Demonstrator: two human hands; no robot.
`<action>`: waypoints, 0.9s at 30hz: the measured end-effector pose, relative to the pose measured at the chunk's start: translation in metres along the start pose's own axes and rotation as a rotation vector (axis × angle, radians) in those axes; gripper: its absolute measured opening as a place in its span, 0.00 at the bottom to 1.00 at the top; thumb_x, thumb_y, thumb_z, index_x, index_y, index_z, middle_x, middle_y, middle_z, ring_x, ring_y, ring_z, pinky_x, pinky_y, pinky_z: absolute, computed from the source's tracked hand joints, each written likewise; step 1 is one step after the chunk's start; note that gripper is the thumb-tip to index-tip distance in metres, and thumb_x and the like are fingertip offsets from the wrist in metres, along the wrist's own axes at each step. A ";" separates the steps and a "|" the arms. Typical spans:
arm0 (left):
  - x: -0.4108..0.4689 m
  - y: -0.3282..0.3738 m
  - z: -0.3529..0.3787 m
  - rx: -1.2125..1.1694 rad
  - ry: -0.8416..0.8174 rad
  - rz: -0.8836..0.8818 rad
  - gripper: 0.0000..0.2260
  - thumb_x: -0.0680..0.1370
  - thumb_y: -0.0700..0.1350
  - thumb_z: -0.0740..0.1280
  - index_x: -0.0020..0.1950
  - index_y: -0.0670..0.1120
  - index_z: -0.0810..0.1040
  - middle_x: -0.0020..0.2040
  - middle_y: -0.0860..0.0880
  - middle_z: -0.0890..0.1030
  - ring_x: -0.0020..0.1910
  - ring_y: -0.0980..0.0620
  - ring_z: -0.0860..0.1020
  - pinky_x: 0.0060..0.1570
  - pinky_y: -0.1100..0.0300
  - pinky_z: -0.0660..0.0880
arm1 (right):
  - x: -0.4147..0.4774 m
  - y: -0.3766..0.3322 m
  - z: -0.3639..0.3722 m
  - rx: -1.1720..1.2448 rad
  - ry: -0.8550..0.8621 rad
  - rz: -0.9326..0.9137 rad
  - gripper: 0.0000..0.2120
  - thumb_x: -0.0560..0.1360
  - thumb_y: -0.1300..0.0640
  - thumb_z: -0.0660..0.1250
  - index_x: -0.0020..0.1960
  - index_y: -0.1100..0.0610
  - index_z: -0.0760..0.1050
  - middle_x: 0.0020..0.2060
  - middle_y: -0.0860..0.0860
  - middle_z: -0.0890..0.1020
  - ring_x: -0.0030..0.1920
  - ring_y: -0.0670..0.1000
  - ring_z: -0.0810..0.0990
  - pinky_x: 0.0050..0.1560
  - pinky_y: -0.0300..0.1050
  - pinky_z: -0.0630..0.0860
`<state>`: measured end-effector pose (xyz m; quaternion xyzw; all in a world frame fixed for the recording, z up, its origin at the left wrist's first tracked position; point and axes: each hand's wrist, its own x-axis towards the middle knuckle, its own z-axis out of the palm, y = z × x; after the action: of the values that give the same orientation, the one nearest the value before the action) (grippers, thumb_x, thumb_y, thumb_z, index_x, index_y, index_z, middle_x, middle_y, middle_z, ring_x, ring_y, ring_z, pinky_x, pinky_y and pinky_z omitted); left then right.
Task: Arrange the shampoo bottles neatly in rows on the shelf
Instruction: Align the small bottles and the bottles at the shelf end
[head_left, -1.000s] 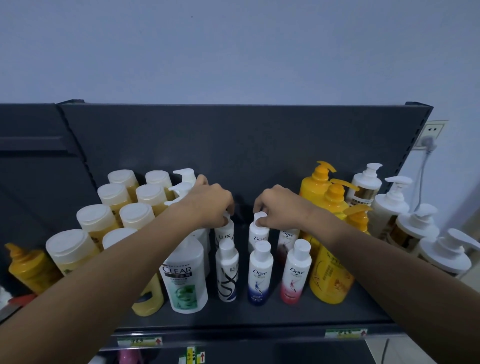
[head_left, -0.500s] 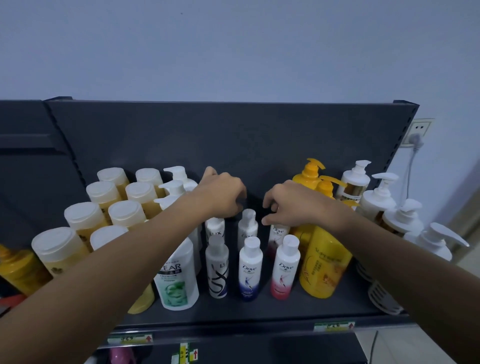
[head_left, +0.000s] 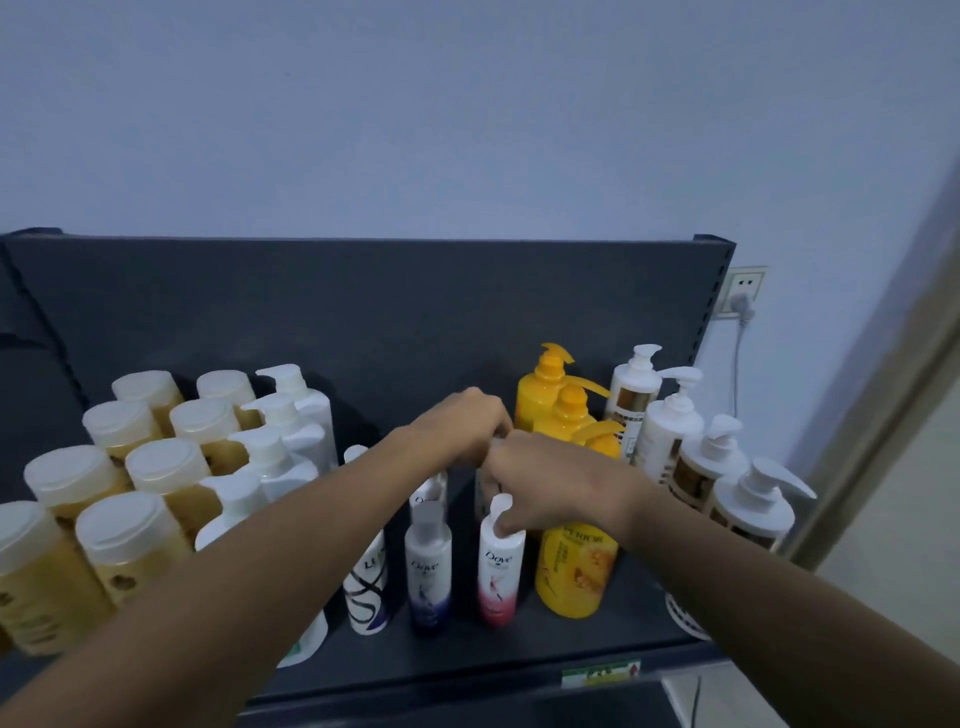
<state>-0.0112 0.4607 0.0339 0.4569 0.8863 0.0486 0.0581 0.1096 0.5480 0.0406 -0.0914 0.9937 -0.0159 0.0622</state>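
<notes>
Small white shampoo bottles stand in short rows at the middle of the dark shelf (head_left: 571, 642): a Lux bottle (head_left: 366, 587), a blue Dove bottle (head_left: 428, 571) and a pink Dove bottle (head_left: 497, 564) in front, more behind them. My right hand (head_left: 550, 483) pinches the pink Dove bottle's cap, thumb in front. My left hand (head_left: 460, 426) is curled over the rear small bottles, almost touching the right hand. What its fingers hold is hidden.
Amber bottles with white lids (head_left: 122, 530) and white pump bottles (head_left: 280, 415) fill the left side. Yellow pump bottles (head_left: 571, 571) and white pump bottles (head_left: 750, 514) crowd the right. A wall socket (head_left: 743, 291) with a plugged cord sits beyond the shelf's right post.
Both hands have come together over the small bottles. My right hand has dropped onto the front pink Dove bottle's cap. The view has shifted right.
</notes>
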 end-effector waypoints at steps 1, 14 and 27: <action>0.000 0.001 -0.002 -0.005 -0.010 -0.013 0.17 0.72 0.32 0.66 0.49 0.51 0.87 0.42 0.48 0.81 0.37 0.47 0.79 0.32 0.55 0.76 | 0.000 0.000 0.001 -0.004 0.008 -0.001 0.10 0.72 0.53 0.76 0.50 0.57 0.85 0.48 0.53 0.86 0.48 0.54 0.83 0.46 0.54 0.82; -0.017 0.013 -0.012 -0.038 -0.042 -0.074 0.20 0.74 0.29 0.63 0.29 0.51 0.73 0.34 0.49 0.71 0.30 0.51 0.66 0.28 0.60 0.64 | 0.000 0.001 0.001 -0.001 0.021 -0.012 0.11 0.73 0.54 0.75 0.53 0.57 0.85 0.50 0.52 0.86 0.50 0.53 0.83 0.47 0.52 0.83; -0.031 0.015 -0.028 -0.092 0.092 -0.004 0.14 0.77 0.47 0.67 0.32 0.58 0.73 0.36 0.55 0.77 0.39 0.49 0.77 0.37 0.56 0.75 | -0.039 0.003 -0.046 0.079 0.177 0.068 0.12 0.74 0.50 0.74 0.53 0.58 0.85 0.40 0.51 0.88 0.43 0.49 0.86 0.46 0.51 0.83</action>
<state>0.0149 0.4432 0.0656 0.4493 0.8857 0.1100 0.0386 0.1410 0.5593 0.0903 -0.0533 0.9965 -0.0611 -0.0216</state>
